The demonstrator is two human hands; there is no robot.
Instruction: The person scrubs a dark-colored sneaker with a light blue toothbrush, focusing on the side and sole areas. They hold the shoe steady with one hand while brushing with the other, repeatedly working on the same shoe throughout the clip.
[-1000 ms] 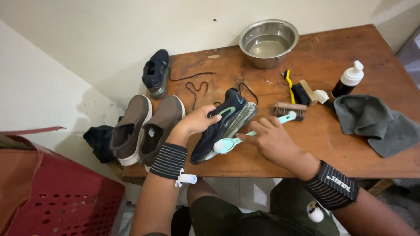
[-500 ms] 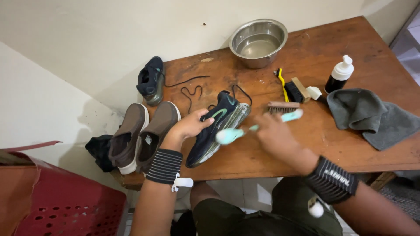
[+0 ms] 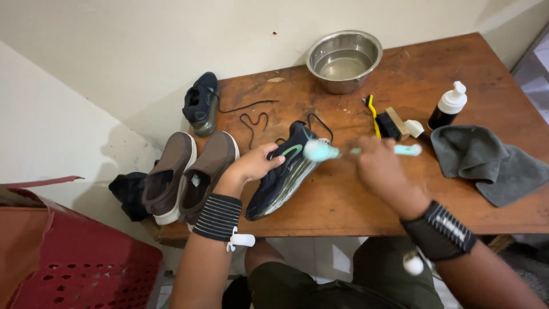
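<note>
My left hand grips a dark navy sneaker with a green stripe, tilted on its side on the wooden table. My right hand holds a pale teal brush by its handle. The brush head sits at the sneaker's toe end, blurred by motion. Both wrists wear striped bands.
A steel bowl of water stands at the back. A second navy sneaker, loose black laces, two brown slip-on shoes, brushes, a pump bottle and a grey cloth lie around. A red basket sits lower left.
My right hand has swung the teal brush up from the sneaker's sole side toward its toe end. My left hand keeps the sneaker in place.
</note>
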